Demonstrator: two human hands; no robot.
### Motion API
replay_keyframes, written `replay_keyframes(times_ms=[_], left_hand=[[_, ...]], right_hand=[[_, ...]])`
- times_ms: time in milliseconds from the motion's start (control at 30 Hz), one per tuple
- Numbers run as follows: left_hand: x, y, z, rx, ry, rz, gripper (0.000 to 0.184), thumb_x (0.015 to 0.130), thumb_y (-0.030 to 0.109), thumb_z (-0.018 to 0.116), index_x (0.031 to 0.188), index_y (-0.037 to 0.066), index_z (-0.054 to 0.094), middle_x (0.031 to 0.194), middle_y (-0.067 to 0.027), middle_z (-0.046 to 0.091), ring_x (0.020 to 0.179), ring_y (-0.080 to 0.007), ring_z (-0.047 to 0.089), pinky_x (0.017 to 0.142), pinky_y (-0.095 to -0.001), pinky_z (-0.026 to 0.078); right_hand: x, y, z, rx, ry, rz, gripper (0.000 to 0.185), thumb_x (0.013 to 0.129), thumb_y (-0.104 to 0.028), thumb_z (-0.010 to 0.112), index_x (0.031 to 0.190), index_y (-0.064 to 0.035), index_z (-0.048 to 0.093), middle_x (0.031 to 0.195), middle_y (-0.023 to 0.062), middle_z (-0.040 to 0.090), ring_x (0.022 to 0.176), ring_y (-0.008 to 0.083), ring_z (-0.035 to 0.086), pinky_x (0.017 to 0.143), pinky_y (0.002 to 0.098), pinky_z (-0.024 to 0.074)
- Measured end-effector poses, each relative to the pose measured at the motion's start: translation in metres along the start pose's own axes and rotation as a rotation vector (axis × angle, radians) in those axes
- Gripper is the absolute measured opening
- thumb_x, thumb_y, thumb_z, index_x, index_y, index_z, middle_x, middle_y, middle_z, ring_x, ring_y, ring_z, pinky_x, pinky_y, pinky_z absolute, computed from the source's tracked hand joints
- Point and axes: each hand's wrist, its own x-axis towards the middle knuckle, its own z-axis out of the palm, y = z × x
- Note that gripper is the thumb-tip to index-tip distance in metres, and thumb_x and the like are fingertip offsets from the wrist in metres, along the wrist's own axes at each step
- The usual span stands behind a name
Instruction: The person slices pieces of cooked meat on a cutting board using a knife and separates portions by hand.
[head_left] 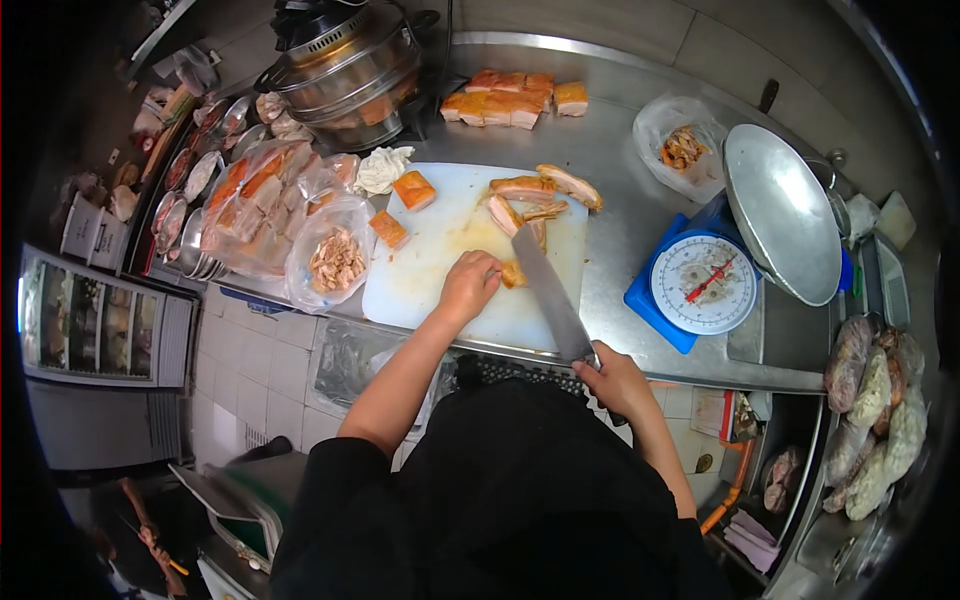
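My right hand (612,382) is wrapped round the handle of a long, wide-bladed knife (552,295). Its blade slants up and left over the white cutting board (420,290), the tip by several slices of roast pork (520,190). My left hand (470,287) is low over the board with fingers curled, at the left end of a small piece of roast pork (513,274) just left of the blade. Two golden-skinned pork blocks, one of them a larger block (413,190), sit on the board's left side.
Bagged meat (260,205) and a bag of chopped pieces (337,260) crowd the left. More roast pork (500,100) is behind the board, near a metal cooker (345,75). A blue scale (703,283) with a steel pan (780,210) stands right, below another plastic bag (680,150).
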Motion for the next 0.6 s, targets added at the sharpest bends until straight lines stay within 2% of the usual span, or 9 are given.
replay_keyframes(times_ms=[233, 300, 333, 400, 433, 500, 600], left_hand=[[0.005, -0.017, -0.001, -0.061, 0.01, 0.092, 0.01, 0.084, 0.006, 0.072, 0.092, 0.004, 0.067, 0.098, -0.0113, 0.067, 0.099, -0.033, 0.062, 0.089, -0.0432, 0.051], [0.005, -0.019, 0.002, -0.063, 0.008, 0.109, 0.01, 0.083, 0.006, 0.072, 0.092, 0.005, 0.067, 0.099, -0.0113, 0.066, 0.1, -0.0327, 0.061, 0.089, -0.0429, 0.05], [0.005, -0.021, 0.002, -0.049, 0.011, 0.128, 0.01, 0.083, 0.006, 0.071, 0.092, 0.005, 0.067, 0.099, -0.0112, 0.065, 0.1, -0.0325, 0.06, 0.089, -0.0426, 0.05], [0.006, -0.022, 0.003, -0.06, 0.003, 0.119, 0.012, 0.083, 0.005, 0.071, 0.094, 0.004, 0.067, 0.1, -0.0117, 0.064, 0.1, -0.0335, 0.06, 0.089, -0.0431, 0.05], [0.007, -0.022, 0.003, -0.057, -0.003, 0.111, 0.014, 0.082, 0.004, 0.072, 0.096, 0.004, 0.067, 0.1, -0.0121, 0.064, 0.1, -0.0346, 0.06, 0.089, -0.0437, 0.049], [0.008, -0.023, 0.003, -0.058, -0.018, 0.121, 0.014, 0.083, 0.005, 0.07, 0.096, 0.005, 0.067, 0.101, -0.0117, 0.063, 0.1, -0.0336, 0.059, 0.089, -0.0433, 0.049], [0.005, -0.024, 0.004, -0.065, -0.017, 0.127, 0.015, 0.082, 0.006, 0.069, 0.097, 0.005, 0.065, 0.101, -0.0111, 0.061, 0.1, -0.0326, 0.058, 0.089, -0.0436, 0.049]], right_hand=[[0.004, -0.036, 0.005, -0.158, -0.045, 0.058, 0.032, 0.101, -0.034, 0.064, 0.113, -0.0054, 0.061, 0.062, 0.0108, 0.064, 0.051, 0.0234, 0.065, 0.053, 0.0389, 0.0515], [0.004, -0.054, 0.0, -0.159, -0.151, 0.203, 0.037, 0.1, -0.035, 0.061, 0.12, -0.0028, 0.06, 0.082, 0.0216, 0.073, 0.072, 0.04, 0.072, 0.073, 0.0504, 0.056], [0.003, -0.065, -0.003, -0.164, -0.148, 0.215, 0.037, 0.1, -0.035, 0.061, 0.12, -0.0028, 0.06, 0.082, 0.0216, 0.073, 0.072, 0.04, 0.072, 0.073, 0.0504, 0.056], [0.002, -0.085, -0.007, -0.089, -0.201, 0.298, 0.036, 0.102, -0.03, 0.059, 0.123, -0.0003, 0.057, 0.078, 0.0207, 0.072, 0.057, 0.0327, 0.069, 0.065, 0.0456, 0.0567], [0.004, -0.086, -0.005, -0.089, -0.197, 0.311, 0.036, 0.102, -0.03, 0.059, 0.123, -0.0003, 0.057, 0.078, 0.0207, 0.072, 0.057, 0.0327, 0.069, 0.065, 0.0456, 0.0567], [0.01, -0.083, 0.002, -0.043, -0.186, 0.277, 0.037, 0.103, -0.027, 0.057, 0.125, 0.0024, 0.055, 0.074, 0.0189, 0.07, 0.048, 0.026, 0.065, 0.058, 0.0414, 0.0558], [0.032, -0.079, 0.023, -0.044, -0.164, 0.248, 0.04, 0.103, -0.028, 0.058, 0.127, 0.0034, 0.054, 0.072, 0.0186, 0.069, 0.049, 0.0259, 0.065, 0.057, 0.0412, 0.0554]])
